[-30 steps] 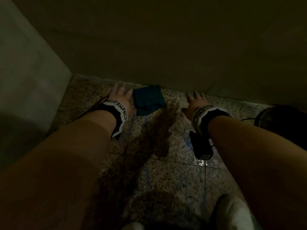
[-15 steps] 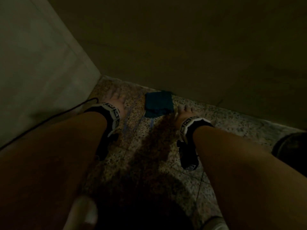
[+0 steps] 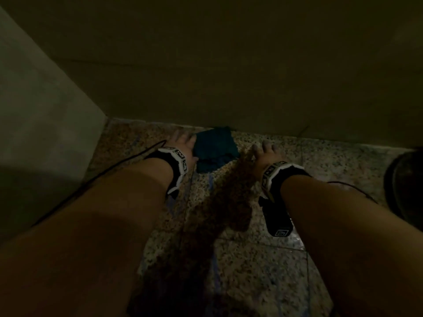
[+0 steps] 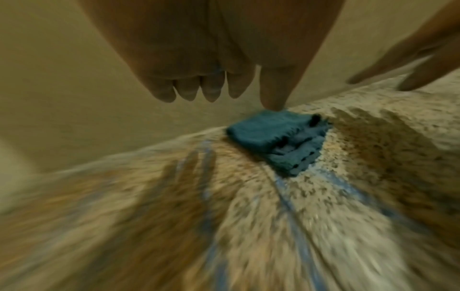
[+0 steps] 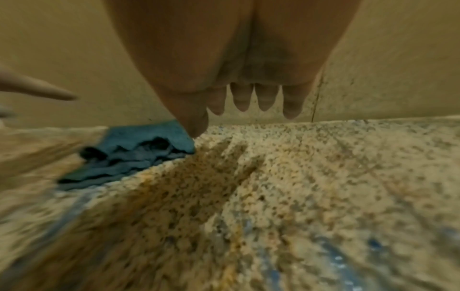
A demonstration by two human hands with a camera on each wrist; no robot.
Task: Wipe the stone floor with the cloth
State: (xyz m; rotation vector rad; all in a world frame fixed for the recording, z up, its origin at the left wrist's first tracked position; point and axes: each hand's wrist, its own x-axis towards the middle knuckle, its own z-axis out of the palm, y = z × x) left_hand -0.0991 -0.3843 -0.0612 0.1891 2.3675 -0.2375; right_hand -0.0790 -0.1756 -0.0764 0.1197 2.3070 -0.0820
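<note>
Now the cloth [image 3: 214,148] lies folded on the floor [image 3: 263,259] against the wall [image 3: 229,76]. Left hand [image 3: 183,145] hovers just left of it, right hand [image 3: 263,154] just right, fingers on both loosely extended, holding nothing.

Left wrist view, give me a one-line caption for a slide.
Open left hand above the speckled stone floor, its thumb reaching toward a folded teal cloth by the wall.

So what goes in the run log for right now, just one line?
cloth: folded on stone floor by wall | left hand: open, beside it | right hand: open, apart | wiping: not started
</note>
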